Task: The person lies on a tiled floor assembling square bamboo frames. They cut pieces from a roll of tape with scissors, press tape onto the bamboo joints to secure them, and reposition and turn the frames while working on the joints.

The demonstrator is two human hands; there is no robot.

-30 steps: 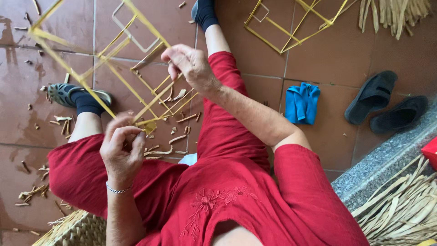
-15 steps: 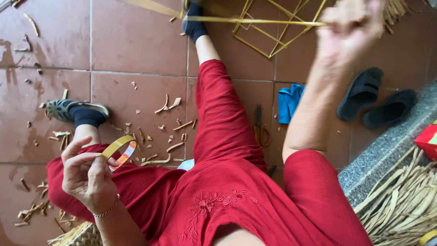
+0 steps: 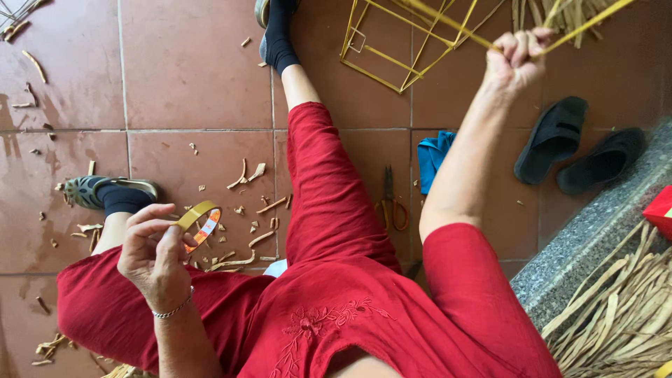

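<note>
I sit on a tiled floor in red clothes. My left hand [image 3: 152, 248] pinches a small roll of yellow tape [image 3: 199, 222] above my left knee. My right hand [image 3: 516, 57] is raised to the upper right and grips the rods of a yellow wire frame [image 3: 455, 24], lifted off the floor. A second yellow wire frame [image 3: 381, 45] lies on the tiles beside my right foot.
Cut strips and scraps [image 3: 248, 234] litter the tiles between my legs. Scissors with orange handles [image 3: 392, 203] and a blue cloth [image 3: 434, 157] lie by my right thigh. Two black slippers [image 3: 581, 150] sit right. Dried leaf strips [image 3: 616, 315] pile on a stone step [image 3: 581, 259].
My right hand has swung the wire frame from in front of me up to the upper right. My left hand has picked up the tape roll and holds it lower.
</note>
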